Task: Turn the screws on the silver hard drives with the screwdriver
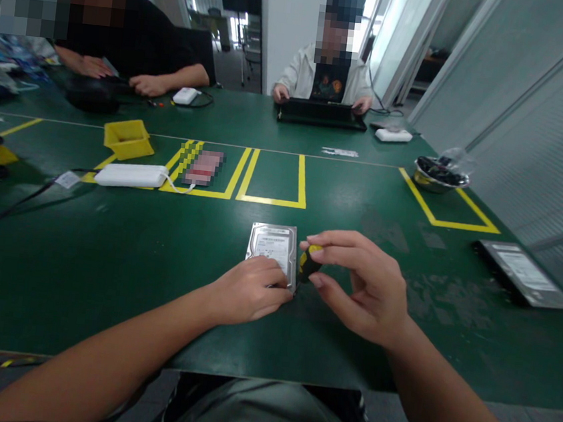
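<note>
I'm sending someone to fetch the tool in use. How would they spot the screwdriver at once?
On the green table, go to the near edge, where a silver hard drive lies under the left hand. The screwdriver stands at the drive's right edge, pinched in the right hand. Its black and yellow handle is the only one like it there.

The hard drive (273,249) under the left hand (249,293) looks like bare brushed metal with a pale paper label. The screwdriver (309,262) in the right hand (361,284) has a glossy black and yellow plastic handle. The green worktop (104,273) is matt, scuffed on the right. Far left, the yellow bin (128,138) is smooth plastic; far right, the bowl (440,177) is shiny metal
</note>
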`<control>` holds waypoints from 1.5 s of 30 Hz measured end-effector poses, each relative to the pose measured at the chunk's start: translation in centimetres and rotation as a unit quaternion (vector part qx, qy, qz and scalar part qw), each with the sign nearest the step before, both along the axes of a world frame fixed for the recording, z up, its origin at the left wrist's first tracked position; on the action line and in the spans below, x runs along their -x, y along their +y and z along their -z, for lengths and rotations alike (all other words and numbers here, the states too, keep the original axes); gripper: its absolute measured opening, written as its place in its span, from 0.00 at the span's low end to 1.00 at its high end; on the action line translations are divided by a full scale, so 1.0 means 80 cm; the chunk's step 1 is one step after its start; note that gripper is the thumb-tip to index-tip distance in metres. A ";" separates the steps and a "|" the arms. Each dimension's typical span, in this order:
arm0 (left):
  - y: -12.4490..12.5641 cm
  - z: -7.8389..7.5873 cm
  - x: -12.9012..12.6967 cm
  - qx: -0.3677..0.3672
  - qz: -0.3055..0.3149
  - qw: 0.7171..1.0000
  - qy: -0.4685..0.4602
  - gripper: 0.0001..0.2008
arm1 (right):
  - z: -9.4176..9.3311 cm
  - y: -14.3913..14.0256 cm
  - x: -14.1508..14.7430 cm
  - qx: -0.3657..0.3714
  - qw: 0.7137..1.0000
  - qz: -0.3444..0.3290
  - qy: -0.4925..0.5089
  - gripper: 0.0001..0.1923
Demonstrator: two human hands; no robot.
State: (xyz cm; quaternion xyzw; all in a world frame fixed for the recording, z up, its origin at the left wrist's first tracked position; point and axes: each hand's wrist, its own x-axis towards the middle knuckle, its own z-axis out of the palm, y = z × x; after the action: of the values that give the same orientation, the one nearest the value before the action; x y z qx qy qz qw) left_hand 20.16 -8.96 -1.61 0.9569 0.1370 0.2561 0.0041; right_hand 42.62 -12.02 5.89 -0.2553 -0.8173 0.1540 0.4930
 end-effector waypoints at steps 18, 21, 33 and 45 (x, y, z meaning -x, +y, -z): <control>-0.001 0.000 0.000 0.013 0.000 1.000 -0.008 0.08 | -0.005 -0.003 -0.002 -0.016 1.000 0.010 -0.024 0.19; -0.001 -0.001 0.000 0.012 0.001 1.000 -0.005 0.08 | -0.004 -0.002 -0.002 -0.016 0.999 0.012 -0.026 0.19; -0.001 -0.003 0.000 0.010 0.001 0.999 0.032 0.08 | -0.003 -0.001 -0.011 -0.013 0.994 0.069 0.079 0.21; -0.003 -0.001 0.000 0.046 -0.016 0.999 0.021 0.09 | 0.009 0.013 -0.016 -0.070 0.973 0.221 0.008 0.16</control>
State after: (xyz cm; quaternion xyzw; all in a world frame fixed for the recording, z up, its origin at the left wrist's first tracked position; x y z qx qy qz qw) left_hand 20.15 -9.22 -1.56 0.9585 0.1643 0.2293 0.0410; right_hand 43.93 -10.95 5.20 -0.3932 -0.7459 -0.0138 0.5375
